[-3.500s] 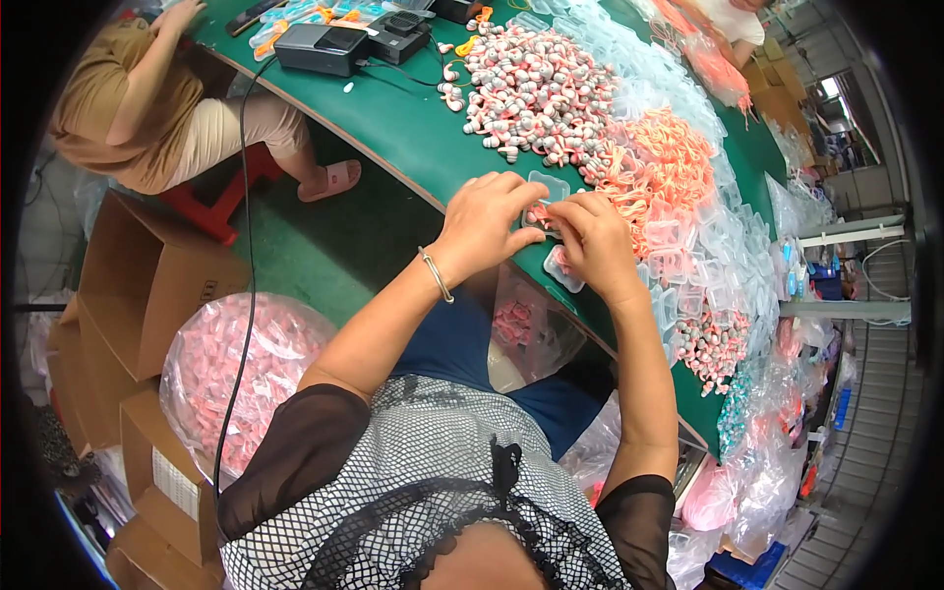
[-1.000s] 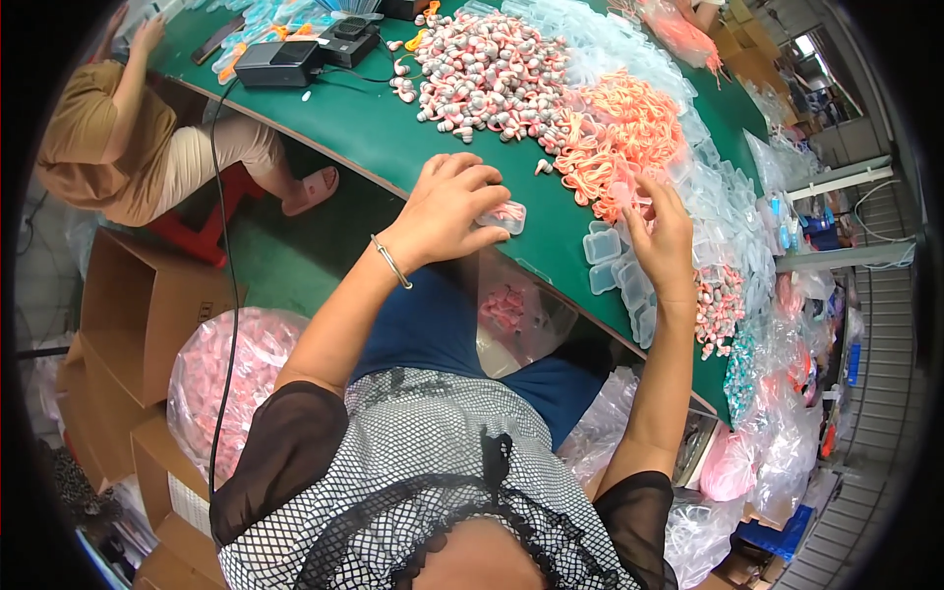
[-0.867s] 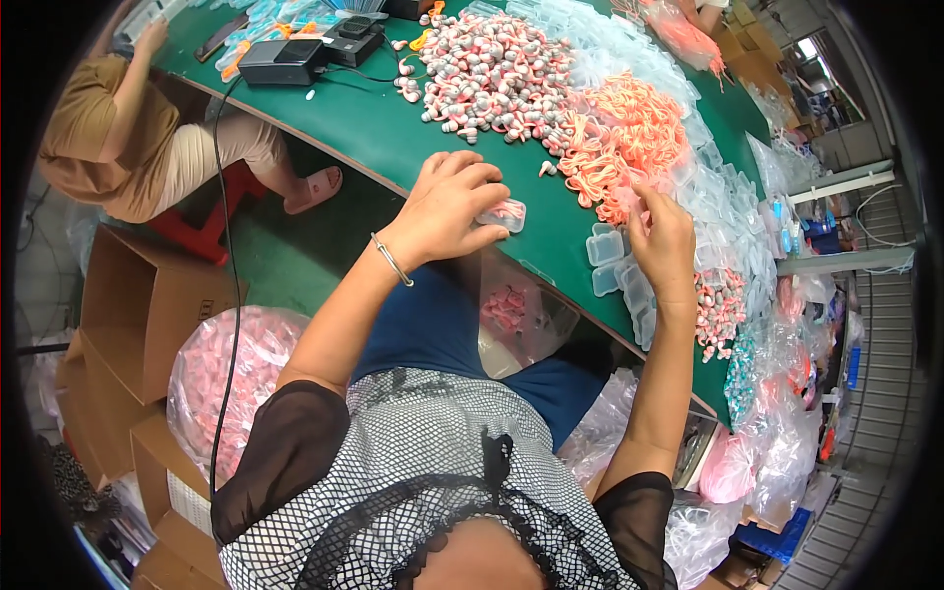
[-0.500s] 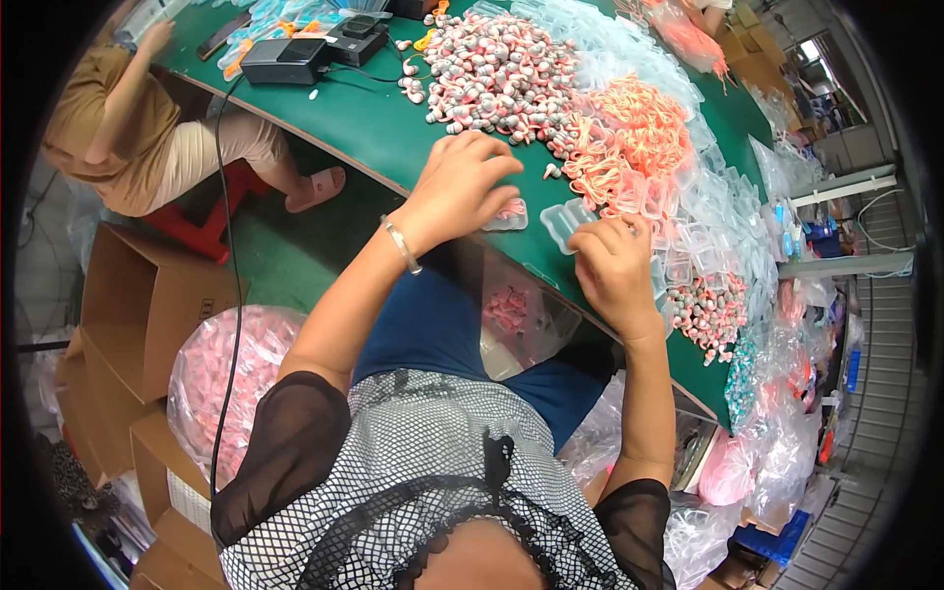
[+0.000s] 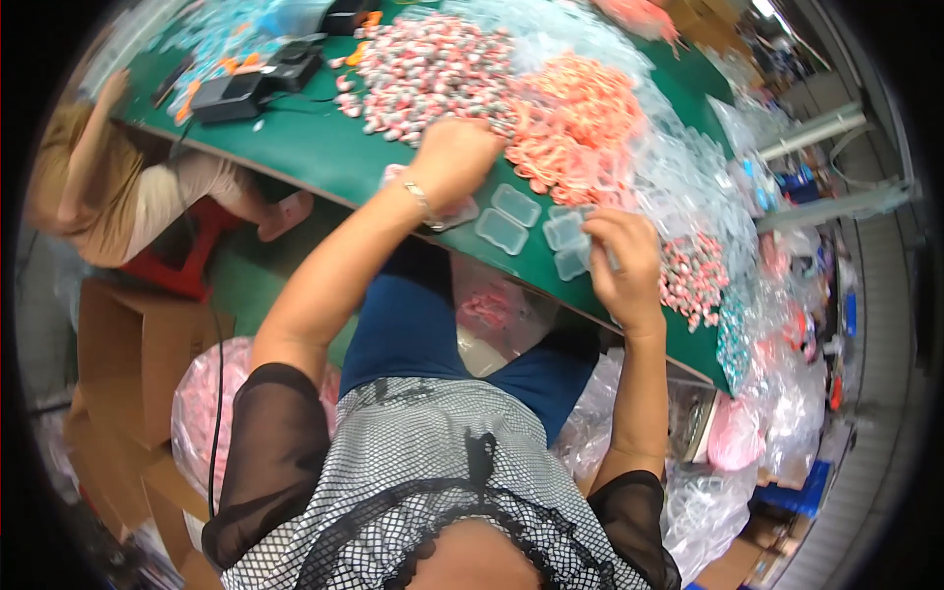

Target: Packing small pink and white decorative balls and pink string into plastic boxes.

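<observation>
My left hand [image 5: 457, 155] reaches over the near edge of a pile of pink-and-grey earbuds [image 5: 423, 74]. Its fingers curl downward, and whatever they hold is hidden. Under that wrist lies a clear case [image 5: 460, 213] with something pink beside it, partly covered. An opened clear plastic case [image 5: 501, 234] rests on the green table between my hands. My right hand [image 5: 627, 261] is closed, thumb and fingers pinching the edge of another opened clear case [image 5: 565, 232]. Orange-pink coiled cords [image 5: 580, 113] are heaped beyond it.
Many clear cases [image 5: 678, 157] spread along the right of the green table [image 5: 295, 157]. A smaller earbud pile [image 5: 693, 275] lies right of my right hand. Black devices [image 5: 228, 96] with a cable stand at left. Another person [image 5: 88, 187] sits there, near cardboard boxes [image 5: 162, 344].
My left hand has moved to the earbud pile, its fingers now curled. An opened case now lies between my hands. My right hand has shifted slightly, with another case. The view has shifted.
</observation>
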